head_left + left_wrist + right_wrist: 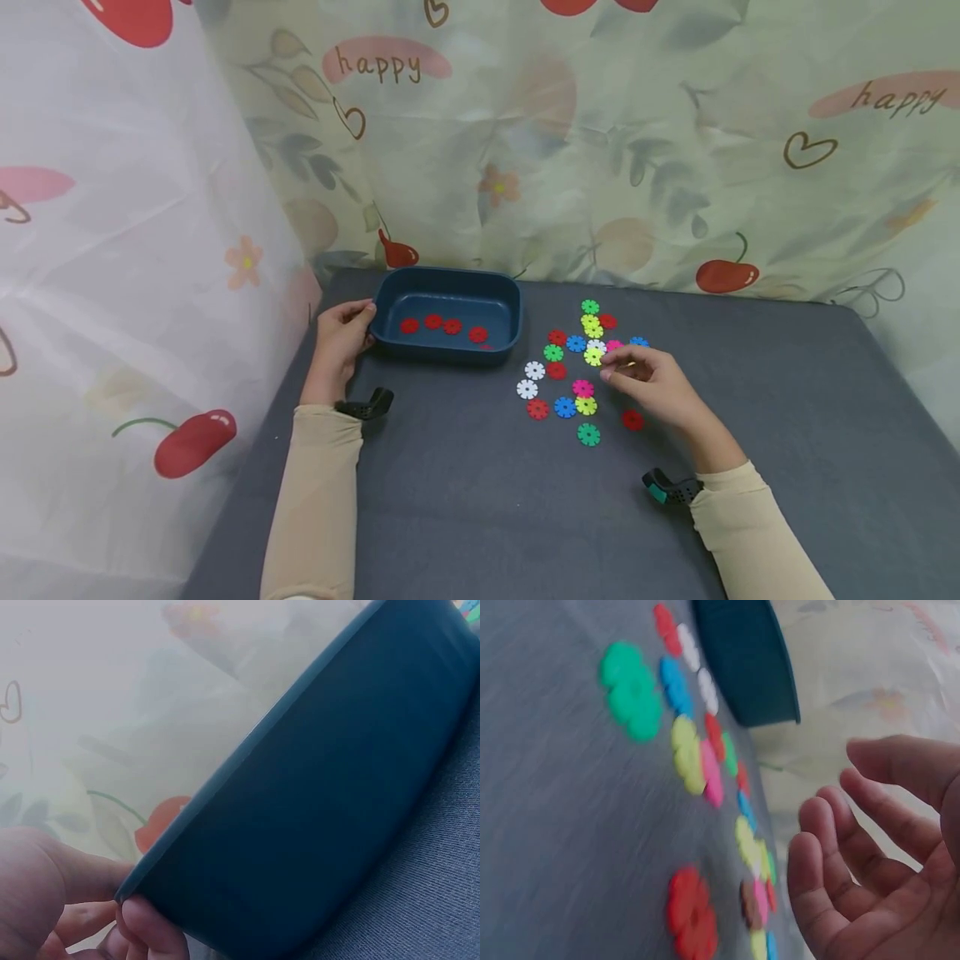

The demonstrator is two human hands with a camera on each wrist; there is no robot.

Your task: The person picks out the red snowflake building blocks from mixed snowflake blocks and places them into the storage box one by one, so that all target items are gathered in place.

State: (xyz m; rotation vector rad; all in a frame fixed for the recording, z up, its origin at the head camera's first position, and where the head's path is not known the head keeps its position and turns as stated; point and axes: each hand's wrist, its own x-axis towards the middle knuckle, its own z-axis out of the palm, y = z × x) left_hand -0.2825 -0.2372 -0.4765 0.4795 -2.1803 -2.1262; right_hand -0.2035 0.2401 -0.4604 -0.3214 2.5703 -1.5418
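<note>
My left hand [335, 346] grips the left end of a dark blue plastic box [442, 353]. In the left wrist view the thumb and fingers [154, 926] pinch the rim at one corner of the box [300, 787]. Several red notched discs [452, 327] lie inside it. Over the spread of coloured discs to the right hovers my right hand [660, 387], its fingers loosely bent. The right wrist view shows a gap between thumb and fingers, with nothing held. A yellow disc [593, 357] is close to the fingertips in the head view, and a red disc [633, 420] lies below the hand.
Loose flower-shaped discs in white, blue, green, pink, yellow and red lie on the grey cloth [465, 492], some overlapping. A green disc [588, 434] is nearest the front. A brown disc [751, 904] shows among them. Patterned curtain [525, 167] stands behind and at the left.
</note>
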